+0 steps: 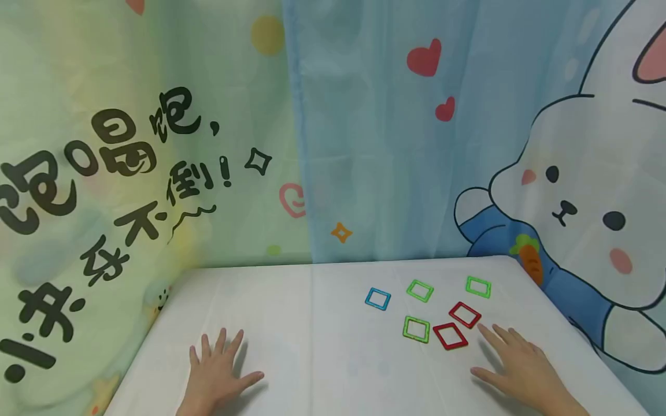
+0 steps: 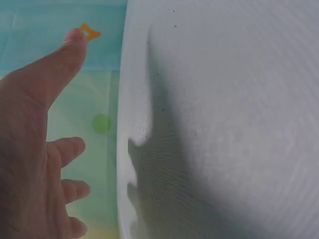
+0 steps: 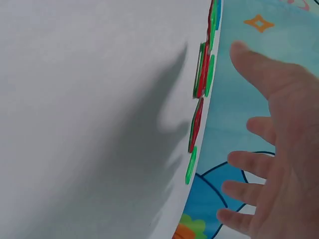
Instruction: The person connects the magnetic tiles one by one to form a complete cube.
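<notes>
Both hands lie flat on the white bench with fingers spread, grasping nothing — the right hand just beside two red square frames, the left hand well apart from them.

Black Chinese characters are running across the green curtain, up and to the left of the left hand's fingers. The upper line is reading 泡喝泡, followed by a comma. The line under it is ending in 不倒 with an exclamation mark and a wavy stroke. The lowest characters, far left of those fingers, are partly cut off by the frame edge and cannot be read surely. Nothing readable is showing on the blue curtain, on the table, or in either wrist view.
</notes>
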Tool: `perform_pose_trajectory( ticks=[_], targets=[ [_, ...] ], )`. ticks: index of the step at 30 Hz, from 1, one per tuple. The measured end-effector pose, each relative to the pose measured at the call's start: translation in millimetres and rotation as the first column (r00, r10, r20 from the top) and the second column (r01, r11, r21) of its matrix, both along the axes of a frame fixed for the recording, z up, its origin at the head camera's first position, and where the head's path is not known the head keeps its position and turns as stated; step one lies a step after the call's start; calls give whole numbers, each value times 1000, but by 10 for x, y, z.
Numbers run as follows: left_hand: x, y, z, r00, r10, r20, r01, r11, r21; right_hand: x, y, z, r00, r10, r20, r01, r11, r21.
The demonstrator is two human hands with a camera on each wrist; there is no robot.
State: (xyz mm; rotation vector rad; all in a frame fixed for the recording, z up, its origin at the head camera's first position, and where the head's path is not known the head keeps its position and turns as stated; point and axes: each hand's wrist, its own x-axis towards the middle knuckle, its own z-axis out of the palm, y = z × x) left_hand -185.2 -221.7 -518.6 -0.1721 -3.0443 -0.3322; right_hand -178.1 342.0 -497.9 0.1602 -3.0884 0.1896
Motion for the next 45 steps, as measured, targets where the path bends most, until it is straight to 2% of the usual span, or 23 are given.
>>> perform_pose_trajectory(
  ticks=[5, 8, 12, 16, 22, 28, 35, 40, 45],
  targets=[
    [4, 5, -39, 999, -32, 16, 31, 999, 31, -35, -125, 56, 997, 28, -70, -34, 995, -91],
    [2, 26, -14, 998, -55, 24, 53, 996, 73, -96, -202, 91, 993, 39, -115, -55, 989, -140],
    [-20, 64, 38, 996, -88, 18, 86, 991, 102, -221, -292, 140, 988, 67, -141, -89, 984, -157],
    [-67, 104, 63, 992, -125, -20, 126, 987, 97, -348, -411, 172, 985, 90, -148, -115, 979, -168],
    [-98, 178, 90, 979, -189, -81, 196, 977, 84, -503, -662, 170, 980, 112, -164, -150, 960, -237],
    [-79, 344, 113, 960, -268, -82, 277, 953, 123, -570, -822, 136, 983, 107, -149, -147, 946, -288],
    [-143, 602, 67, 935, -352, -40, 354, 918, 177, -612, -867, 49, 994, 110, -18, -110, 943, -314],
    [-181, 732, -12, 918, -395, -38, 394, 898, 197, -598, -854, -30, 989, 150, -10, -147, 951, -272],
    [-273, 827, -38, 911, -409, -55, 410, 883, 227, -675, -804, -85, 982, 188, 4, -183, 959, -215]
  ],
)
